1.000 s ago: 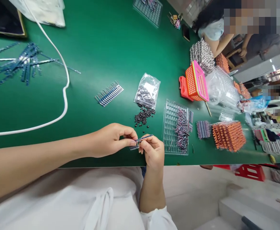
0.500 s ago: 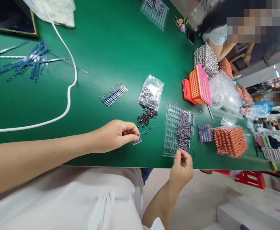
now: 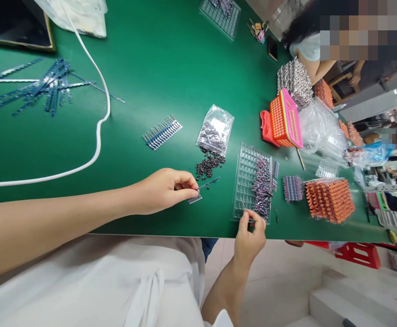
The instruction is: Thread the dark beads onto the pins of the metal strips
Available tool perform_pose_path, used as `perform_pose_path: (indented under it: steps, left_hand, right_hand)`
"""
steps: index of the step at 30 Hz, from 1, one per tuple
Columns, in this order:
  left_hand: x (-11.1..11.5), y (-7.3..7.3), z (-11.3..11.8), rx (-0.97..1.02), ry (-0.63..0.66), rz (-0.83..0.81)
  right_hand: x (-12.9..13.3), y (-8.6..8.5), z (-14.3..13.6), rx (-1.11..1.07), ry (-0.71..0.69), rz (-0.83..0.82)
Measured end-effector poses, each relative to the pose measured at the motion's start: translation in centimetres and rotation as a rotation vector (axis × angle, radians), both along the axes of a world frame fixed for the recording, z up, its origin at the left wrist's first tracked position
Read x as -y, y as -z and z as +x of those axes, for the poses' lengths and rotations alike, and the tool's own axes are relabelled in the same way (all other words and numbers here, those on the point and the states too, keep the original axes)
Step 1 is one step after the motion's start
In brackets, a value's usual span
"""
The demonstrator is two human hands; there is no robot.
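Observation:
My left hand (image 3: pixel 173 190) is closed, pinching a narrow blue strip (image 3: pixel 209 183) with a small grey toothed piece (image 3: pixel 195 199) under its fingertips. My right hand (image 3: pixel 251 234) is closed in a pinch at the near edge of the clear plastic tray (image 3: pixel 242 177). A thin pin-like piece (image 3: pixel 243 204) sticks up from its fingertips; its exact kind is too small to tell. A heap of purplish metal pin-like pieces (image 3: pixel 262 186) lies in the tray. Small dark beads (image 3: pixel 209 164) spill from a clear bag (image 3: pixel 216 129) beyond my left hand.
Left of the bag lies a row of pins on a strip (image 3: pixel 163 132). A white cable (image 3: pixel 99 136) crosses the table near loose blue strips (image 3: pixel 50 86). On the right stand an orange basket (image 3: pixel 281 120) and stacked orange pieces (image 3: pixel 329 200). A person (image 3: pixel 309 50) sits at the far side.
My right hand has drawn back from the heap, moving left along the tray's near edge with a thin piece in its fingertips. My left hand has hardly moved.

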State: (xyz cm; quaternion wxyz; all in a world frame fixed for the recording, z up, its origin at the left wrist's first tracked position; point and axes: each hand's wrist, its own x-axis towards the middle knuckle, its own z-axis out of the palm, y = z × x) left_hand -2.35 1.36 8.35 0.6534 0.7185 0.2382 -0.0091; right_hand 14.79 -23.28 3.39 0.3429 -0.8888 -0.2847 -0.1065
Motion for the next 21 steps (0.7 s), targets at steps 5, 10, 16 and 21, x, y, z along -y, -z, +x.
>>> perform_pose_path:
  steps: [5, 10, 16, 21]
  left_hand:
    - [0.0, 0.0, 0.1, -0.013, -0.005, 0.004]
    - [0.1, 0.3, 0.2, -0.007, -0.014, -0.001]
    - [0.1, 0.4, 0.1, -0.004, -0.022, -0.044]
    - [0.1, 0.5, 0.2, -0.005, -0.034, -0.059]
  right_hand:
    - [0.2, 0.1, 0.2, 0.018, -0.05, 0.01]
    - [0.5, 0.3, 0.4, 0.03, -0.125, 0.035]
    - [0.9, 0.1, 0.6, -0.044, -0.184, 0.07]
    - [1.7, -0.4, 1.4, -0.08, -0.146, 0.124]
